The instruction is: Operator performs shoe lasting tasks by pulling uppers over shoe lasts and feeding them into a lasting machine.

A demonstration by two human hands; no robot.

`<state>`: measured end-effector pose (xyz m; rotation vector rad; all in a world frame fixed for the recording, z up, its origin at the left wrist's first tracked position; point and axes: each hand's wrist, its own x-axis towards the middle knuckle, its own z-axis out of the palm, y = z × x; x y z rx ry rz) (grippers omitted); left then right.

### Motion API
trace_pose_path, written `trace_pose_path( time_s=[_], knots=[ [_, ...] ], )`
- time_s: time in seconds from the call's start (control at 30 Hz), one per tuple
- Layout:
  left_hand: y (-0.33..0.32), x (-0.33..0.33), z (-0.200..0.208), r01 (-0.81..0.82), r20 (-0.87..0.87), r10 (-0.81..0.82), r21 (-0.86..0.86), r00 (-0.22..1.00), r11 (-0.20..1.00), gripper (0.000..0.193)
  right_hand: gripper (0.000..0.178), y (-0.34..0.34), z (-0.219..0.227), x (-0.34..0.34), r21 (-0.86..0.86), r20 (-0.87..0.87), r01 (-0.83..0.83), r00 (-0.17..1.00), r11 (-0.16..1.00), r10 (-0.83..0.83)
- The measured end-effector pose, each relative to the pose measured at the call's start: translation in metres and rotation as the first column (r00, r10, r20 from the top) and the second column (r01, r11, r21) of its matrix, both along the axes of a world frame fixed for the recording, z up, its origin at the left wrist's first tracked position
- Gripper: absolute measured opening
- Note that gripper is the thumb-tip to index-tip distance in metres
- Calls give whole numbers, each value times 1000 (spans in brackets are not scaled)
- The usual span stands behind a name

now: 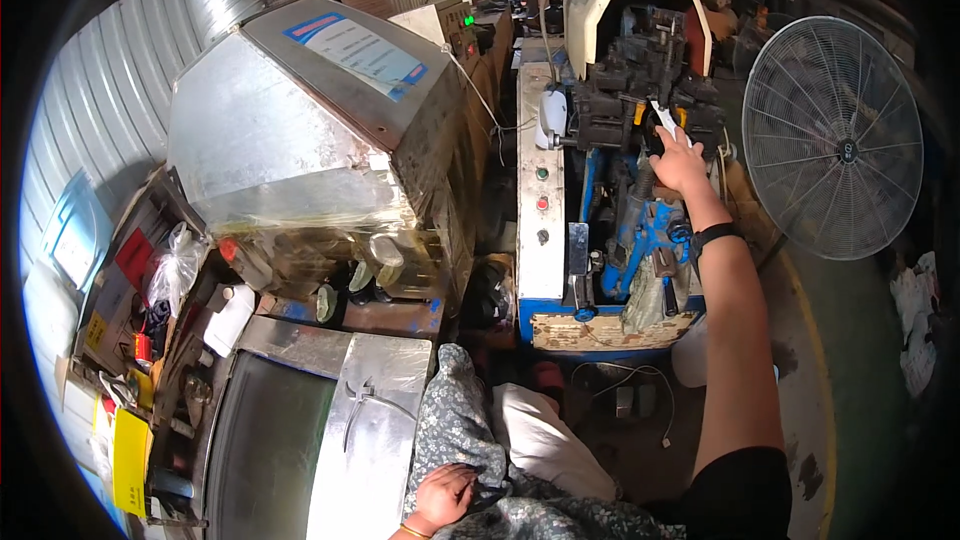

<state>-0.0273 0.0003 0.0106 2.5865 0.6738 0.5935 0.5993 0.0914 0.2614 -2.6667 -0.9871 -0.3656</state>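
From my distant place, I see the right hand (680, 168) with fingers seemingly holding the white piece (662, 117) at the machine's (530, 260) dark upper mechanism (612, 100), whose sudden movement could pinch them, while the left hand (443, 496), grip unclear, rests before the machine.

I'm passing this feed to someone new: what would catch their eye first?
Probably the big round fan at right and the bulky metal hood at upper left. Between them, the right hand reaches to a small white piece at the dark-and-blue machine. The left hand rests on patterned cloth below.
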Motion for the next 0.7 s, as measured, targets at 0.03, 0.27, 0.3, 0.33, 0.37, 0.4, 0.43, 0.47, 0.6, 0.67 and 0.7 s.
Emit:
trace_pose_path(
  time_s=[0.03, 0.27, 0.3, 0.33, 0.37, 0.4, 0.43, 0.47, 0.6, 0.67, 0.7],
  knots=[
    [0, 0, -2, -8, -4, 8, -19, 1000, 1000, 16, 68, 0, 3, -1, -13, -13, 2, 1000, 1000, -2],
    [-2, -2, -3, -19, 7, 19, -37, 1000, 999, 17, 68, -1, 9, -9, -24, -42, 3, 999, 1000, -4],
    [-1, -2, -3, -9, 1, 9, -36, 1000, 999, 17, 67, -1, 9, -9, -33, -38, 17, 999, 999, -18],
    [-1, -2, -3, -8, 3, 8, -35, 1000, 999, 17, 67, -1, 9, -9, -42, -35, 31, 999, 999, -33],
    [-1, -1, -2, -4, 5, 4, -40, 1000, 999, 17, 67, -2, 9, -8, -41, -34, 32, 999, 999, -34],
    [0, -1, -2, -3, 5, 3, -43, 1000, 999, 17, 67, -2, 10, -9, -38, -37, 27, 999, 999, -28],
    [0, -1, -1, -4, 4, 4, -40, 1000, 999, 17, 67, -1, 11, -11, -36, -41, 22, 999, 999, -23],
    [0, -2, -2, -10, -1, 10, -33, 1000, 999, 17, 67, -1, 11, -13, -33, -43, 21, 999, 999, -22],
    [0, -2, -5, -13, -1, 13, -23, 1000, 1000, 17, 68, 0, 9, -11, -40, -28, 20, 999, 999, -21],
    [1, -1, -6, -9, 3, 9, -13, 1000, 1000, 18, 68, 0, 7, -5, -39, -15, 18, 1000, 999, -19],
    [1, 0, -5, -9, 5, 9, -5, 1000, 1000, 18, 68, 0, 6, -4, -38, -11, 12, 1000, 999, -13]
  ],
)
